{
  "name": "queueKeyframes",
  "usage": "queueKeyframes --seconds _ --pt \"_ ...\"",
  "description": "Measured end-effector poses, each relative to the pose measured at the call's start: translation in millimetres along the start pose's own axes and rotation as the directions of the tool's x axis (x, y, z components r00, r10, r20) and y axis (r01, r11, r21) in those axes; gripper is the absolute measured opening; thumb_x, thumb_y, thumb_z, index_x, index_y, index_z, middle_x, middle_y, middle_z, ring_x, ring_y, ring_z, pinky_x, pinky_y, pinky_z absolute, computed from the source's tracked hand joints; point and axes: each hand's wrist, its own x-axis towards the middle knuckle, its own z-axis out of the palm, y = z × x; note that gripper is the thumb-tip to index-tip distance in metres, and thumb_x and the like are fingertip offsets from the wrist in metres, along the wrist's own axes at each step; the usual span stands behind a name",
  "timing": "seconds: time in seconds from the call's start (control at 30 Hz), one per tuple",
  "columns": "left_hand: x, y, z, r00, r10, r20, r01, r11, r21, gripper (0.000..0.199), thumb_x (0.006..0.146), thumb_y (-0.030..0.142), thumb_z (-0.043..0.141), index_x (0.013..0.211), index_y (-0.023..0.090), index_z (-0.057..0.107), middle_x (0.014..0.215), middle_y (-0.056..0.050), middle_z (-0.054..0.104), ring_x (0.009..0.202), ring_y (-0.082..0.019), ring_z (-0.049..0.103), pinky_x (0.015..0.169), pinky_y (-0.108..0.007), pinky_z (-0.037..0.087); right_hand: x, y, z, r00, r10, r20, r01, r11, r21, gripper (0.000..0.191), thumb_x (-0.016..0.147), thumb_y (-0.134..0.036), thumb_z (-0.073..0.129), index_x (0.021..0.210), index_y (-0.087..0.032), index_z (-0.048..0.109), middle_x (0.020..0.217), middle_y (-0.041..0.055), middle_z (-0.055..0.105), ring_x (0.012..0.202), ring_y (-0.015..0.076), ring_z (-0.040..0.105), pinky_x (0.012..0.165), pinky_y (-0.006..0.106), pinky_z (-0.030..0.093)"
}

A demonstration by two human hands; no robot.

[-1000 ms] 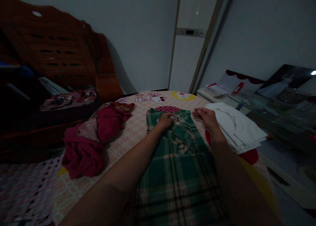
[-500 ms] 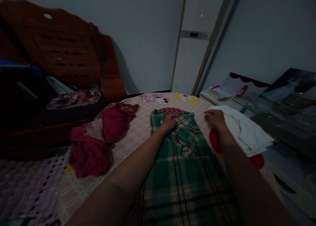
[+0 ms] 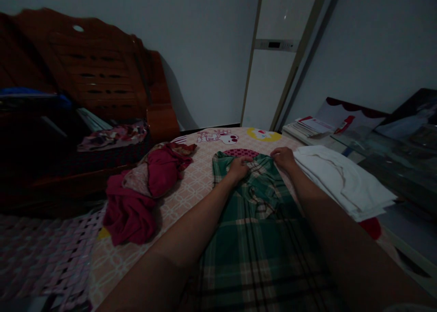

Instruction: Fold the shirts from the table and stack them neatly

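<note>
A green plaid garment (image 3: 252, 239) lies lengthwise on a round table with a pink patterned cover (image 3: 184, 193). Its far part is bunched in the middle. My left hand (image 3: 239, 168) rests on the far left part of the cloth, fingers somewhat apart and pointing right. At the far right corner of the garment is my right hand (image 3: 283, 158), its fingers pinched together on the cloth edge. A folded white cloth (image 3: 341, 178) lies to the right of my right hand.
Crumpled magenta clothing (image 3: 136, 212) lies at the table's left. Behind it stands a wooden bench (image 3: 102, 71) with a patterned cloth. A tall white cabinet unit (image 3: 269, 80) stands at the wall. Papers (image 3: 307, 128) and a glass shelf are at right.
My right hand has moved left from beside the garment to its far right corner, and its fingers now close there. My left hand stays on the cloth. The view has shifted slightly.
</note>
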Motion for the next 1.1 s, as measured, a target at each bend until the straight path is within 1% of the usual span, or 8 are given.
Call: queueKeyframes --seconds 0.17,0.33,0.53,0.67,0.8,0.93,1.03,1.1 --pt "-1 5 -0.6 0.998 0.055 -0.015 -0.054 0.997 0.05 0.046 0.072 0.002 0.053 0.112 0.015 0.07 0.083 -0.001 0.069 0.068 -0.012 0.058 0.065 -0.021 0.045 7 -1 -9 0.999 -0.03 -0.019 0.03 0.999 0.019 0.041 0.075 -0.006 0.051 0.105 -0.014 0.077 0.106 0.0071 0.076 0.106 0.0197 0.067 0.099 0.025 0.045" --pt "-4 7 -1.5 0.999 0.025 -0.024 -0.024 0.998 0.06 0.046 0.071 0.003 0.053 0.112 0.016 0.07 0.075 0.001 0.067 0.064 -0.012 0.056 0.064 -0.021 0.046 5 1 2 0.994 -0.048 0.096 0.049 0.999 -0.01 0.041 0.071 -0.003 0.054 0.101 -0.016 0.078 0.109 0.007 0.075 0.108 0.0187 0.066 0.097 0.024 0.045" --pt "-4 7 -1.7 1.0 0.018 -0.024 -0.017 0.998 0.054 0.047 0.07 0.002 0.052 0.111 0.016 0.071 0.073 0.001 0.067 0.06 -0.011 0.054 0.059 -0.02 0.043 5 -2 1 0.997 0.031 -0.064 -0.022 0.991 0.129 0.034 0.07 -0.011 0.056 0.095 -0.014 0.079 0.094 0.0071 0.077 0.09 0.0201 0.07 0.086 0.027 0.05" --pt "-4 9 -0.7 0.999 0.03 -0.014 -0.03 0.999 0.018 0.044 0.072 0.006 0.055 0.112 0.014 0.07 0.077 0.0 0.07 0.064 -0.012 0.059 0.062 -0.022 0.046 9 -3 -7 0.992 0.081 -0.1 -0.056 0.972 0.227 0.036 0.07 -0.011 0.055 0.099 -0.011 0.078 0.084 0.0068 0.077 0.072 0.0178 0.069 0.073 0.025 0.052" --pt "-3 8 -1.0 0.994 0.108 -0.023 -0.107 0.993 0.042 0.043 0.075 0.008 0.057 0.115 0.016 0.069 0.092 -0.004 0.073 0.079 -0.016 0.064 0.074 -0.026 0.05 14 -2 -8 0.994 0.03 -0.109 -0.028 0.999 0.023 0.031 0.072 -0.009 0.055 0.094 -0.01 0.077 0.094 0.0117 0.076 0.091 0.0224 0.069 0.084 0.028 0.05" --pt "-1 6 -4.2 0.992 0.108 -0.071 -0.092 0.974 0.206 0.039 0.075 0.006 0.06 0.111 0.015 0.071 0.094 -0.005 0.073 0.085 -0.019 0.065 0.082 -0.03 0.051 14 2 1 0.999 -0.042 -0.014 0.037 0.967 -0.253 0.035 0.078 -0.006 0.05 0.103 -0.01 0.075 0.11 0.0166 0.072 0.11 0.0259 0.063 0.094 0.031 0.045" --pt "-2 5 -7.3 0.99 0.09 -0.109 -0.05 0.943 0.328 0.034 0.074 0.008 0.064 0.106 0.015 0.072 0.092 -0.006 0.073 0.087 -0.021 0.065 0.085 -0.032 0.05 10 7 11 0.996 -0.041 0.075 0.063 0.947 -0.316 0.037 0.079 -0.005 0.049 0.107 -0.01 0.073 0.114 0.0163 0.071 0.113 0.0251 0.062 0.096 0.03 0.044" --pt "-3 7 -8.4 0.989 0.081 -0.123 -0.027 0.922 0.387 0.033 0.074 0.01 0.065 0.107 0.014 0.072 0.093 -0.007 0.073 0.089 -0.021 0.065 0.087 -0.032 0.05 7 10 15 0.996 -0.048 0.069 0.066 0.955 -0.289 0.041 0.079 -0.004 0.048 0.111 -0.01 0.072 0.116 0.0156 0.07 0.114 0.0246 0.061 0.098 0.03 0.043"
